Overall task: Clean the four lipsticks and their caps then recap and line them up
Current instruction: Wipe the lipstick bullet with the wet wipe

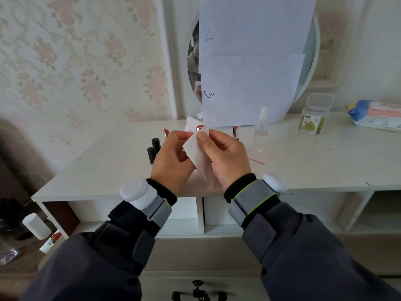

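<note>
Both hands were raised above the white worktop. The left hand had its grip closed around an uncapped lipstick, of which only the red tip showed. The right hand pinched a white wipe against it under the thumb. 2 more uncapped lipsticks stood behind, 1 at left and 1 at right. Black caps stood beside the left hand, and a clear spray bottle stood to the right.

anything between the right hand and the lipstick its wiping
Yes: the white wipe lies between the right hand and the lipstick; the thumb presses it against the tube. The left hand seems to hold the tube from the other side.
</note>
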Available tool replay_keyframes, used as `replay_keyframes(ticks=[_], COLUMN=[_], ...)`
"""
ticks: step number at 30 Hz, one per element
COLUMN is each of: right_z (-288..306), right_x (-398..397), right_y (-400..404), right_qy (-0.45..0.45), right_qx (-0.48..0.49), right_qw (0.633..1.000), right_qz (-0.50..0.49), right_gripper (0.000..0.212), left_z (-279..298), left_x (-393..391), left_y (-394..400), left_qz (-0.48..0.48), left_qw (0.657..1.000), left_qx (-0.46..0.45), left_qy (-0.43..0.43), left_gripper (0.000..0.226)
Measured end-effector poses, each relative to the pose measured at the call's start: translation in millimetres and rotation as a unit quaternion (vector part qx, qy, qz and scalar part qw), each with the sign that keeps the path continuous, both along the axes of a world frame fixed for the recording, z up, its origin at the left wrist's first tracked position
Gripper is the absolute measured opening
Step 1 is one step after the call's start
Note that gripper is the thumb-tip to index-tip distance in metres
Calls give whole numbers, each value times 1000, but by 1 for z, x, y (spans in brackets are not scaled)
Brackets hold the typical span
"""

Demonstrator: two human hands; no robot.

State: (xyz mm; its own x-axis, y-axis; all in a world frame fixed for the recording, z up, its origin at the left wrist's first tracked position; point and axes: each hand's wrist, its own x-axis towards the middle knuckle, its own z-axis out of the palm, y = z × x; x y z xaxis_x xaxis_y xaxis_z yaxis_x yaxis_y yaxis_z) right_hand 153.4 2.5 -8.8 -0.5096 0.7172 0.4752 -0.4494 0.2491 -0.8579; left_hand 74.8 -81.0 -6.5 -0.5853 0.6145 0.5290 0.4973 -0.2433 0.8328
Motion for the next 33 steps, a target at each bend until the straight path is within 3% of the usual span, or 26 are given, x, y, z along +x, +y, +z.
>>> replay_keyframes(ticks=[6, 21, 24, 28, 33], right_z=[3, -6, -6, -8, -7], right_x=[2, -3, -2, -3, -1], right_y=[-3, -1, -2, -2, -3], right_qy=[17, -80, -82, -62, -43], right_qx=[-15, 154, 153, 129, 101], right_qw=[1000, 981, 982, 986, 990], right_qz=[-1, -88, -78, -80, -85], right_gripper=[16, 43, 32, 17, 18], left_z=[-1, -3, -2, -7, -8], left_x=[-2, -4, -1, -5, -7], left_y=[-1, 3, 3, 4, 5], left_qz=[-13, 101, 117, 117, 131], left_qw=[1000, 992, 990, 990, 983], left_qx=[0, -26, -30, -44, -71], left_qy=[7, 71, 78, 64, 109], left_gripper=[29, 25, 15, 20, 25])
